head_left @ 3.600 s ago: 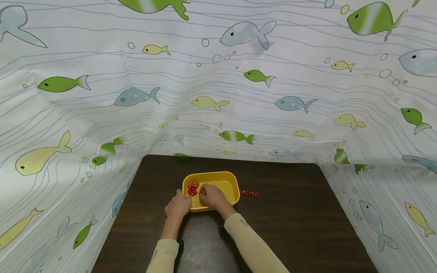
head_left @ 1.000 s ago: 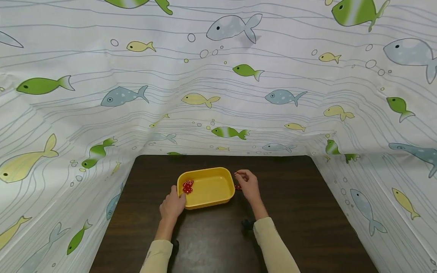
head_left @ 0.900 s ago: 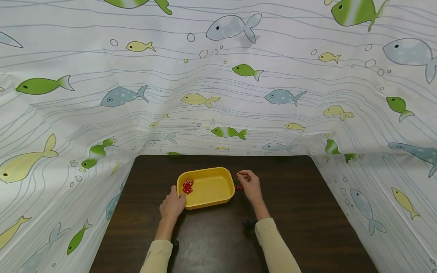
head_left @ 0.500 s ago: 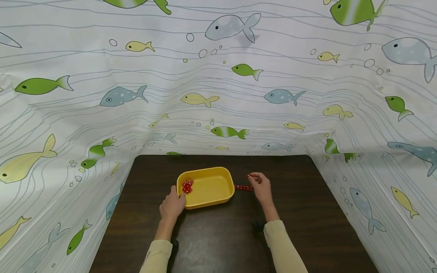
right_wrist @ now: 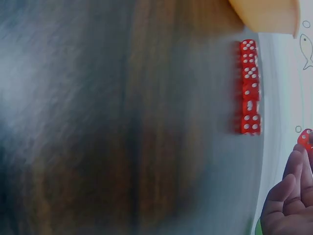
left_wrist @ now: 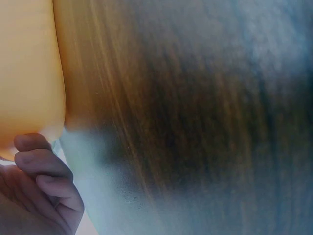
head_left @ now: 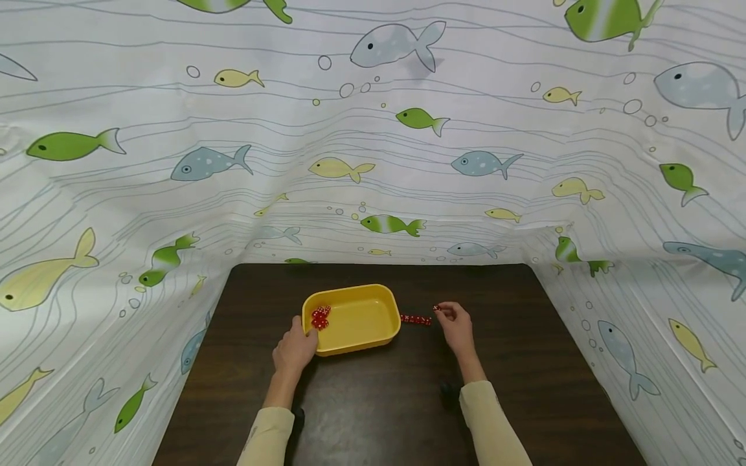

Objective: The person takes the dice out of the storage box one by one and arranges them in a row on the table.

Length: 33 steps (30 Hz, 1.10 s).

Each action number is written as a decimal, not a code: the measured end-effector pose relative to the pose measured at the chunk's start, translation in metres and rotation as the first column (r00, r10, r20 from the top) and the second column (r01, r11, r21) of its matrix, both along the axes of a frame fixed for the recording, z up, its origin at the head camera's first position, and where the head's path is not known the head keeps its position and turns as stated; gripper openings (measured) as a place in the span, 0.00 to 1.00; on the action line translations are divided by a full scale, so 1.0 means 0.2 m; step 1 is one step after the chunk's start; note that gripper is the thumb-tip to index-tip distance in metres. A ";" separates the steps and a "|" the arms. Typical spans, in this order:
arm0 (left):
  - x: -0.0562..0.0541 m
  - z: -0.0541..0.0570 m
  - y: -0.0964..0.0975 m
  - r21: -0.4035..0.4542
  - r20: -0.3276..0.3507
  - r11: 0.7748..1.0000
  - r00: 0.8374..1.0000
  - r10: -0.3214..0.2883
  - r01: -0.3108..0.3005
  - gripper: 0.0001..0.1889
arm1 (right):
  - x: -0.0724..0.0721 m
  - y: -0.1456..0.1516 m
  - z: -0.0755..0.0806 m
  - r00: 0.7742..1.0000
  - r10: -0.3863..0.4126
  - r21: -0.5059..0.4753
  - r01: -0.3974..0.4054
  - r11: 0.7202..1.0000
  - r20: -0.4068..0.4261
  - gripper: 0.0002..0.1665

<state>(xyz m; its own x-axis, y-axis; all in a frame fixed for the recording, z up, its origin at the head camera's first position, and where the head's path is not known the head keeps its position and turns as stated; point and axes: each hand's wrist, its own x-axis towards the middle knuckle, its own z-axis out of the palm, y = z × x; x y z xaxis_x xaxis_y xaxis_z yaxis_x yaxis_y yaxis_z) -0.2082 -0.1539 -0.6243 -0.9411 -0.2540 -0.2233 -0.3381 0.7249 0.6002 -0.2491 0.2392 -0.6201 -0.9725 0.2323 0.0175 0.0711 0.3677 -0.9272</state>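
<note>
My right hand (head_left: 458, 329) pinches a red die (right_wrist: 305, 140) with white pips, held up just past the right end of a row of dice. That row (head_left: 416, 320), made of several red dice set side by side, runs along the table from the right side of a yellow tray (head_left: 355, 321). With my left hand (head_left: 294, 349) I grip the tray's near left corner, thumb over the rim. A heap of red dice (head_left: 320, 317) lies at the tray's left end. In the left wrist view, curled fingers (left_wrist: 41, 160) rest against the tray's wall.
The dark wood table (head_left: 373, 401) lies under everything. A white sheet with printed fish (head_left: 384, 162) hangs behind it and along both sides. A dark wrist strap (head_left: 298, 421) shows at my left sleeve.
From inside the tray, my right hand has moved out to the right, carrying a die past the row, then lowered slightly towards the row's end. My left hand stays on the tray.
</note>
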 end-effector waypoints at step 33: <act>0.00 0.00 0.01 0.015 0.001 1.000 1.000 0.008 -0.008 0.28 | 0.00 0.02 -0.13 0.986 0.036 0.294 -0.084 0.952 0.164 0.15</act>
